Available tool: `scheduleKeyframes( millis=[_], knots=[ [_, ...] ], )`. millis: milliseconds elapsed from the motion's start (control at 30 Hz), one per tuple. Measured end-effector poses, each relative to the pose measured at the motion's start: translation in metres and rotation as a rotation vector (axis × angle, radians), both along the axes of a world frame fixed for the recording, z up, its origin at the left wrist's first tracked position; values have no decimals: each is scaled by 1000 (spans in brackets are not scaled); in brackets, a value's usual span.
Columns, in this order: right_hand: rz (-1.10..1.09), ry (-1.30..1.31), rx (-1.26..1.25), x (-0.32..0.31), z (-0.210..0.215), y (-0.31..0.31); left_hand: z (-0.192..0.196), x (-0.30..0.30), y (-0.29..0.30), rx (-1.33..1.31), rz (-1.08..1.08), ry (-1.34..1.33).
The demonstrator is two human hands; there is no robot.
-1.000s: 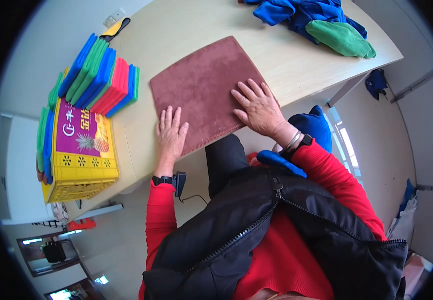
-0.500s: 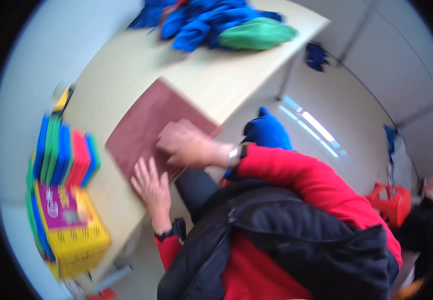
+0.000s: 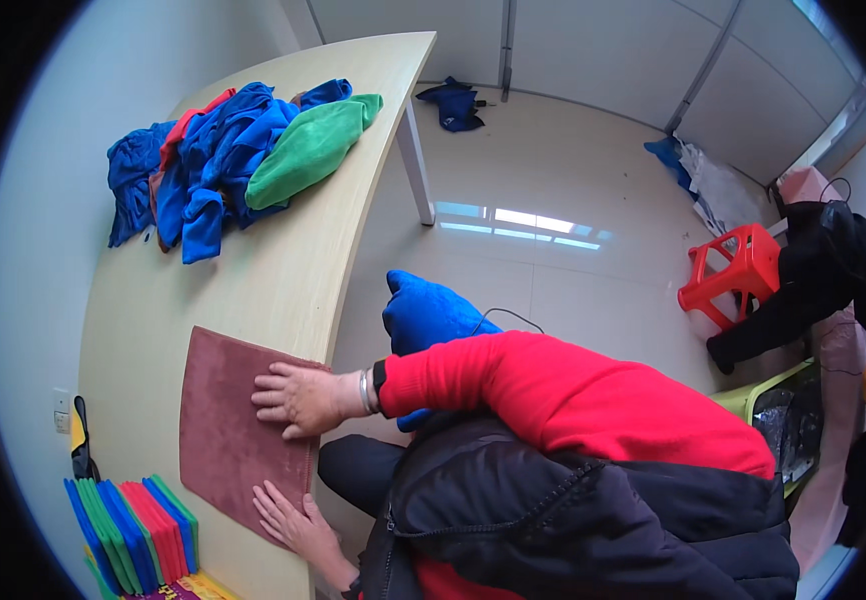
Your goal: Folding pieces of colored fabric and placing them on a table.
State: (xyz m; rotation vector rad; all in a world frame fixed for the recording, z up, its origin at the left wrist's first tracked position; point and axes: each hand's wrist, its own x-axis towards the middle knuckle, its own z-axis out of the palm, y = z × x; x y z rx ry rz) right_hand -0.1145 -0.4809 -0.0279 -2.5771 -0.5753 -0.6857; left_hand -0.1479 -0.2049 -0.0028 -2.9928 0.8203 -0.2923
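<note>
A reddish-brown cloth [image 3: 223,410] lies spread flat along the table's near edge. My right hand [image 3: 298,398] rests palm down on its right part, fingers stretched and apart. Nearer the cloth's bottom corner, my left hand [image 3: 298,525] also lies flat, with its fingers extended on the fabric. Neither hand grips anything. A heap of crumpled blue cloths [image 3: 238,150] with some red among them is piled at the table's far end, and a green cloth [image 3: 313,155] lies on its right side.
Folded blue, green and red cloths [image 3: 138,530] stand in a row by a yellow and purple box [image 3: 193,588] at lower left. Blue fabric [image 3: 438,310] hangs beside my right arm. A red stool [image 3: 733,275] and a green bin [image 3: 753,395] are at right.
The view has turned, so the table now runs more upright in it. My right hand, blurred and bunched before, now lies spread on the cloth. My left hand stays at the cloth's lower edge.
</note>
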Motion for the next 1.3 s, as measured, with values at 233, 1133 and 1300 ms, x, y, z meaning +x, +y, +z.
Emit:
scheduleKeyframes(
  millis=[233,1133,1300],
  knots=[
    [-93,3,17,4,-2,-46,0,-8,36,-90,-19,20],
    [190,72,-90,-27,35,-15,10,20,71,-662,15,-126],
    [115,94,-21,-23,25,-12,26,16,82,-660,8,-114]
  ],
)
